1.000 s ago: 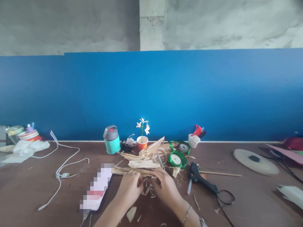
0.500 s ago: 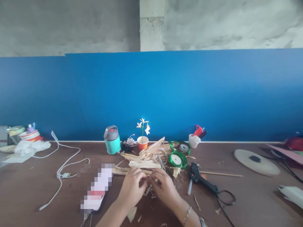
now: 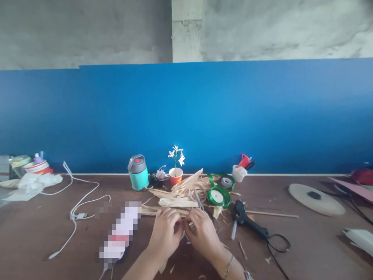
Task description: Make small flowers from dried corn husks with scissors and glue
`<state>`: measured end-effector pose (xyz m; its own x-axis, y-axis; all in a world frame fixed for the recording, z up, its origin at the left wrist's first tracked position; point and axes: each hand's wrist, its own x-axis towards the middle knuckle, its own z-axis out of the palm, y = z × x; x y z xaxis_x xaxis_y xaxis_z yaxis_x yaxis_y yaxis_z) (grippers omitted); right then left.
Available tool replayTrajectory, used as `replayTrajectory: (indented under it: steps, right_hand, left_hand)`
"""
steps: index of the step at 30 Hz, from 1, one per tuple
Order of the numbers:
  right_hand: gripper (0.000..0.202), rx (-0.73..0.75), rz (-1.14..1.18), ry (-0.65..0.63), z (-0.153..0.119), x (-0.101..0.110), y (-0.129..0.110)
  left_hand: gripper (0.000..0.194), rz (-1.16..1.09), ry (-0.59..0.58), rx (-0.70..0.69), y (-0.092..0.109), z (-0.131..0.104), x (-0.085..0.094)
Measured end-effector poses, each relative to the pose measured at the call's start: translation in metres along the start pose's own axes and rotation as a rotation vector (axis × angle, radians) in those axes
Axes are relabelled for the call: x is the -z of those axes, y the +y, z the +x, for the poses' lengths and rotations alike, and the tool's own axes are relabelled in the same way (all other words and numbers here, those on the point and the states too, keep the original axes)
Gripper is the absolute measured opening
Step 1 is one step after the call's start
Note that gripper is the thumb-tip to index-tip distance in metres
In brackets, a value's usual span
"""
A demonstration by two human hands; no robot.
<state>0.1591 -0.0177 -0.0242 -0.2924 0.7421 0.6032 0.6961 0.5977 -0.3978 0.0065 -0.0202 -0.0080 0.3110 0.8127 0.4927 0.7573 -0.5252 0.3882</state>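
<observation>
My left hand [image 3: 166, 230] and my right hand [image 3: 202, 230] meet above the table, thumbs and fingertips pinched close together. What lies between the fingertips is mostly hidden and too small to make out. Just beyond the fingers spreads a pile of dried, pale corn husks [image 3: 177, 202]. Scissors [image 3: 198, 197] rest on that pile near my right hand. Husk scraps [image 3: 171, 269] are scattered on the table beneath and around both hands. A green ribbon roll [image 3: 226, 200] with a white core lies just past my right hand.
A black glue gun [image 3: 250, 223] with its cord lies to the right, by a thin wooden stick [image 3: 279, 214]. Behind stand a teal flask [image 3: 139, 179], a paper cup [image 3: 176, 179] holding a white flower [image 3: 181, 160], and a pen cup [image 3: 239, 175]. White cables [image 3: 84, 194] lie left.
Both hands have shifted slightly, their fingertips coming a little closer together. The other things on the table stay where they were.
</observation>
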Motion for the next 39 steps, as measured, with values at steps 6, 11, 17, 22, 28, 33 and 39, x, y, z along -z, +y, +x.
replayTrajectory:
  steps: [6, 11, 17, 22, 28, 33, 39]
  right_hand:
    - [0.016, -0.019, -0.069, 0.084, -0.001, -0.001, -0.004]
    - [0.017, -0.056, -0.113, 0.142, -0.001, -0.001, -0.007]
    - [0.016, -0.17, -0.175, 0.2, 0.0, 0.002, 0.001]
    - [0.023, -0.122, 0.024, 0.126, 0.001, 0.005, 0.008]
    - [0.014, -0.113, 0.05, -0.017, 0.0, 0.003, 0.003]
    - [0.013, -0.116, 0.057, -0.074, 0.0, 0.007, 0.002]
    - [0.015, -0.124, 0.087, -0.101, 0.001, 0.009, 0.001]
  left_hand:
    - [0.017, -0.085, 0.096, 0.087, 0.008, -0.002, -0.003]
    - [0.019, -0.08, 0.134, 0.125, 0.011, -0.004, -0.004]
    - [0.018, -0.023, 0.193, 0.162, 0.005, -0.005, -0.008]
    - [0.016, -0.049, 0.15, 0.115, 0.0, -0.003, -0.008]
    - [0.012, -0.019, 0.087, 0.095, 0.004, -0.003, -0.008]
    - [0.011, -0.049, 0.049, 0.095, 0.004, -0.004, -0.007]
    - [0.011, -0.031, 0.024, 0.061, 0.0, -0.002, -0.008]
